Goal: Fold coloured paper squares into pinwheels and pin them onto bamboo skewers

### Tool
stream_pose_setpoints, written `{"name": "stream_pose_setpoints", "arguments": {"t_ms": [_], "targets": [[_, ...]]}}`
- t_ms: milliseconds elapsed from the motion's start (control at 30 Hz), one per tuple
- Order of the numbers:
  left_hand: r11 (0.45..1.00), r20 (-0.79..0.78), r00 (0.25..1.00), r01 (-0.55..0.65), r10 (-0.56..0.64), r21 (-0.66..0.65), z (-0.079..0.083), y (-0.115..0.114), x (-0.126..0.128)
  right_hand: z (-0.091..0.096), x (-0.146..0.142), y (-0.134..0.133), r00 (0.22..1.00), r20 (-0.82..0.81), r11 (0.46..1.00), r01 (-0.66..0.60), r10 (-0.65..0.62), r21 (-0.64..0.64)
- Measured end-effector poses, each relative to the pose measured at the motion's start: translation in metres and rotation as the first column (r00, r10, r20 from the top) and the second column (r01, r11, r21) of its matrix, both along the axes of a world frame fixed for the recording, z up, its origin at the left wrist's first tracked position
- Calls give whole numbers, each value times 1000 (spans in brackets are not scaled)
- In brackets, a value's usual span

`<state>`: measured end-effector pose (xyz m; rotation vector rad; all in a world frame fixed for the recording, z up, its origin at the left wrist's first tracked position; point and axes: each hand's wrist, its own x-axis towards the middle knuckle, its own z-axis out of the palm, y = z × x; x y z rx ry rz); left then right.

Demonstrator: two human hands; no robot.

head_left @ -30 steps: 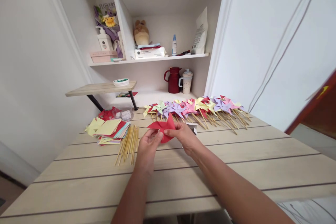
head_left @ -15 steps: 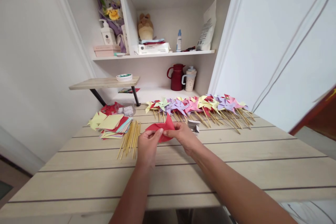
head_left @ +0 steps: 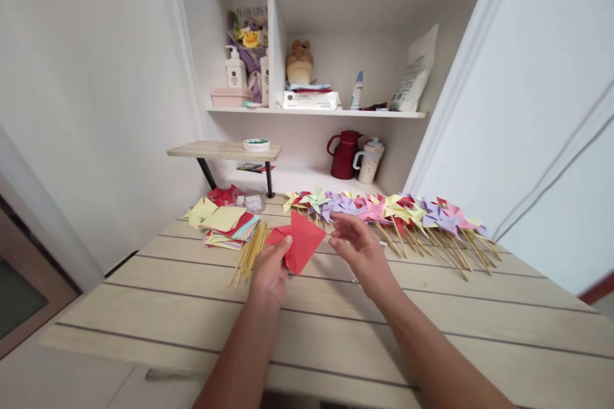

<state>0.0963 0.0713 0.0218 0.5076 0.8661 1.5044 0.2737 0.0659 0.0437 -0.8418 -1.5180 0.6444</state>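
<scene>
My left hand [head_left: 269,271] pinches the left edge of a red paper square [head_left: 300,241] and holds it just above the wooden table [head_left: 336,319]. Just to the right of the paper, my right hand [head_left: 359,249] hovers with its fingers spread and nothing in it. A bundle of wooden sticks [head_left: 250,250] lies left of my left hand. Beside the sticks sits a stack of coloured paper squares [head_left: 223,225]. A long row of finished paper pinwheels [head_left: 384,211] on sticks lies behind my hands.
A small raised wooden shelf [head_left: 224,151] with a tape roll [head_left: 256,144] stands at the back left. Behind the table are a red jug [head_left: 343,154] and a cup [head_left: 369,160], under wall shelves with bottles, a box and a plush toy. Walls close in on both sides.
My right hand has let go of the red paper and opened beside it. The left hand alone keeps the paper. The camera has swung to the left.
</scene>
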Motion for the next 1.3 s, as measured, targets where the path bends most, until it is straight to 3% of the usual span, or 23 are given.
{"name": "stream_pose_setpoints", "arguments": {"t_ms": [100, 233, 400, 633, 767, 1100, 1300], "targets": [[998, 65, 996, -58, 59, -13, 1, 3, -7, -2, -5, -5, 955, 289, 972, 3, -73, 235], [995, 131, 986, -100, 99, 1, 3, 3, -8, -12, -20, -10, 892, 447, 950, -75, -72, 303], [998, 125, 991, -49, 43, 44, 0, 1, -2, -22, -26, -9, 881, 468, 965, -56, -73, 257], [996, 82, 997, -4, -4, 91, -1, -4, 5, -16, -22, -9, 913, 395, 959, -20, -97, 282], [996, 88, 996, -2, -6, 92, 3, -7, 7, -14, -24, -8, 939, 333, 975, 16, -91, 222], [996, 32, 999, 10, -13, 88, 7, -12, 12, -14, -24, -2, 988, 128, 988, 99, -84, -115], [996, 12, 1000, 15, -17, 92, 8, -11, 13, -15, -23, 2, 986, 134, 979, 117, -96, -164]]}}
